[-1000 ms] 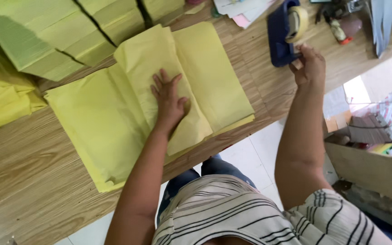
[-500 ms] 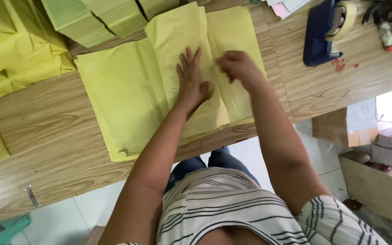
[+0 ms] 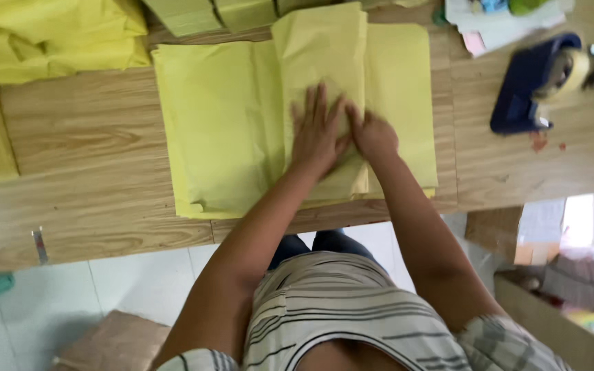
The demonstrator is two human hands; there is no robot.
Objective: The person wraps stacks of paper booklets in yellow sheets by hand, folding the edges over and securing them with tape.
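Both hands are down on the paper here: the left hand (image 3: pixel 319 130) is spread wide and flat, fingers fanned, pressing the folded yellow strip (image 3: pixel 324 75) that runs down the middle of the big yellow sheet (image 3: pixel 221 124), and the right hand (image 3: pixel 374 134) sits just beside it, touching it, fingers curled in more, pinching or pressing at the strip's edge; whether it actually holds anything is hard to tell. The sheet lies near the front edge of the wooden worktop (image 3: pixel 91 144), its lower edge almost at the lip, so a push toward the body could probably slide the whole stack off the front. That thin paper also looks like it creases easily, so uneven pressure from the two hands would likely leave a crooked fold or a wrinkle, and the layers underneath could shift out of line at the lower right corner, where they already peek out a bit. Toward the right end of the worktop there's a blue tape dispenser (image 3: pixel 527 86), well apart from the hands. More yellow paper piles (image 3: pixel 49 34) crowd the far left corner, and those could get mixed in.
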